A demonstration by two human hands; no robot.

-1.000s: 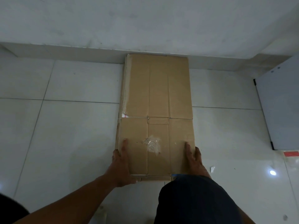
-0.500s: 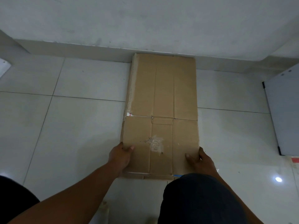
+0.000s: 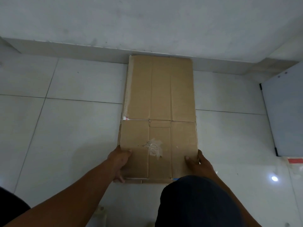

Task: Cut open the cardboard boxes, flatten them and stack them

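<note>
Since the cardboard box [image 3: 160, 99] already lies cut open and flat on the floor [image 3: 73, 128], far end against the wall [image 3: 147, 22], with the left hand [image 3: 120, 163] and right hand [image 3: 199, 163] each gripping a near side edge, only squaring and stacking seem left.

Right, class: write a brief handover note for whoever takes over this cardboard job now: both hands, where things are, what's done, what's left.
Left hand grips the near left edge of the flattened cardboard, thumb on top.
Right hand grips its near right edge, thumb on top.
Cardboard lies flat on the floor tiles, far end at the wall; edges of another sheet show beneath.
Done: this box is opened and flattened.
Left: square it up and let go; no other boxes are in view.
</note>
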